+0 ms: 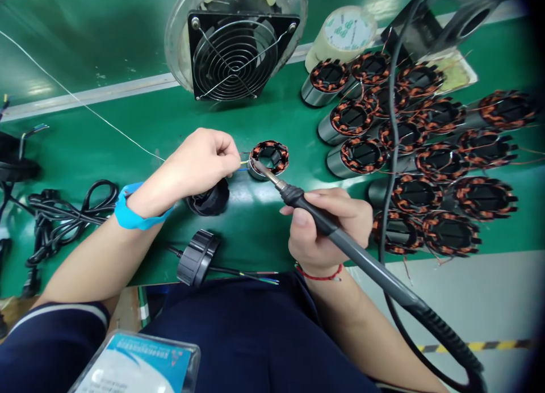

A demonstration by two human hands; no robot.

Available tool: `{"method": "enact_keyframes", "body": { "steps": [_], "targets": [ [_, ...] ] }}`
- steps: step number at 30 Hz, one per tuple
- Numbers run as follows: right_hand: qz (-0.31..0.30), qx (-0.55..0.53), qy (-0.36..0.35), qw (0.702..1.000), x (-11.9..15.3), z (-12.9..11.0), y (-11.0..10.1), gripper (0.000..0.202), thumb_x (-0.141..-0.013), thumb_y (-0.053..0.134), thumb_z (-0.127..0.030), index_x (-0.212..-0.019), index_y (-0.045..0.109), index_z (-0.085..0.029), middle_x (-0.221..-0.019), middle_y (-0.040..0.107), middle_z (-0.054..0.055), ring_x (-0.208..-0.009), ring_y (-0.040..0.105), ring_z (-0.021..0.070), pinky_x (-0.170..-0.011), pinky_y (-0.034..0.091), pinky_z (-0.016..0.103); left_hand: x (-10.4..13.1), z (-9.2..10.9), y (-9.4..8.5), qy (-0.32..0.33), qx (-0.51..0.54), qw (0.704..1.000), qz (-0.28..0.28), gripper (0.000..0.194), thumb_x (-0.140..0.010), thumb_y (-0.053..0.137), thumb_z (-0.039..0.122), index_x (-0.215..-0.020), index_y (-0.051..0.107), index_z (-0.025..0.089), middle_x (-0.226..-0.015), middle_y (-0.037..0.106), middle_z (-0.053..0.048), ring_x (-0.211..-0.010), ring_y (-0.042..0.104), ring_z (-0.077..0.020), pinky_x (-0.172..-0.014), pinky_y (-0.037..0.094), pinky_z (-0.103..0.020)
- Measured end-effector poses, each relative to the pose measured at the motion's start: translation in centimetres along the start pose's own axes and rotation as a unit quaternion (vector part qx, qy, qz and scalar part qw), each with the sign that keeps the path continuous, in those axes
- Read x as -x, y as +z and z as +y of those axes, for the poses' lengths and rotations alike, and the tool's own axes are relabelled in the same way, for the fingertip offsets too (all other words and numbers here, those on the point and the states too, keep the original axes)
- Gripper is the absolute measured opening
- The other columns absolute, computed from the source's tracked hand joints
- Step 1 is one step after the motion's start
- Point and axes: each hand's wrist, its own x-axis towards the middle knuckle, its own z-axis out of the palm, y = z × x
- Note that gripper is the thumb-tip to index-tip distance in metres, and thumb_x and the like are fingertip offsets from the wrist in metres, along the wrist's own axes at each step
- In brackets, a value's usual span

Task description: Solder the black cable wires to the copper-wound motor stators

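Observation:
My right hand (pixel 330 228) is wrapped round the dark handle of a soldering iron (pixel 366 262). The iron's metal tip meets the left edge of a copper-wound stator (pixel 281 154) standing upright on the green table. Just left of the stator, my left hand (pixel 208 160) is closed in a pinch at thin yellow and blue wires (pixel 243 166). A thin solder wire (pixel 102 118) runs from the upper left to behind my left wrist. Under my left hand sits a black round cap (pixel 209 199), partly hidden.
Several wound stators (pixel 351 117) stand at the right, crossed by the iron's cable (pixel 392 120). A fan (pixel 234 58) and a tape roll (pixel 347 32) are at the back. A black cap (pixel 198 258) with wires lies at the front edge, black cables (pixel 72 217) at the left.

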Motion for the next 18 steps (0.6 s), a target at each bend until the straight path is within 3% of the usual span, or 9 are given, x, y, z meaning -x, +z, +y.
{"method": "enact_keyframes", "body": {
  "steps": [18],
  "targets": [
    [-0.017,0.005,0.006,1.000,0.17,-0.13,-0.21,0.019,-0.089,0.063,-0.033,-0.107,0.063,-0.027,-0.074,0.059,0.001,-0.055,0.063,0.0170,-0.043,0.050,0.033,0.27,0.36,0.25,-0.007,-0.020,1.000,0.008,0.010,-0.068,0.055,0.015,-0.058,0.057,0.016,-0.054,0.053,0.001,-0.052,0.044,-0.0099,-0.057,0.041,-0.030]
  ]
}}
